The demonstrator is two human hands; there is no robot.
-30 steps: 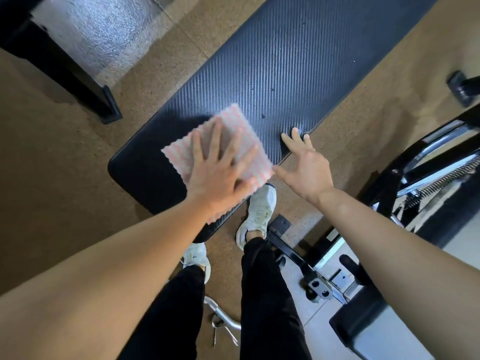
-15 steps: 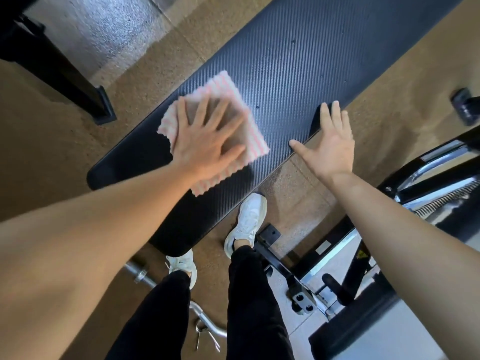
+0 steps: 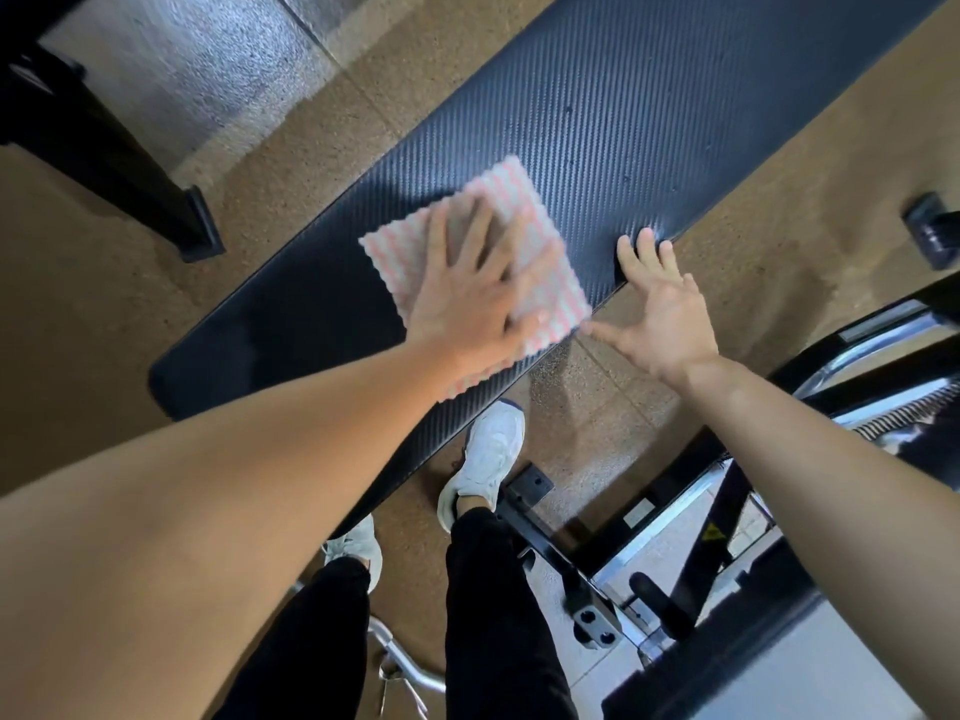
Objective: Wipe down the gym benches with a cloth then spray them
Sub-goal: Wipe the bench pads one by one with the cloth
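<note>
Wiping under way. Pressing the cloth flat onto the surface with the left hand, fingers spread and straight, palm over the near half, nothing pinched. Drawn back toward the near edge since half a second ago, when pushed out closer to the far edge. Now lying much as one second ago, near corner reaching the edge, far corner clear of the fingers. Smeared with motion blur around the left hand, so probably caught mid-stroke.

Steadying with the right hand, open, fingers straight, fingertips touching the near edge just beside the cloth, thumb stretched toward the cloth's corner. Moved back down the edge from a spot farther along half a second ago, keeping pace with the cloth.

Meaning for the task: one full out-and-back pass, by the look of it, over this stretch only. Still to wipe, judging by the small specks on it: the long run of surface toward the upper right. Next stroke likely calling for a shift along that way, right hand kept out of the cloth's path. No spray bottle anywhere in view, so spraying not yet begun.

Below: white shoes on the brown floor.
</note>
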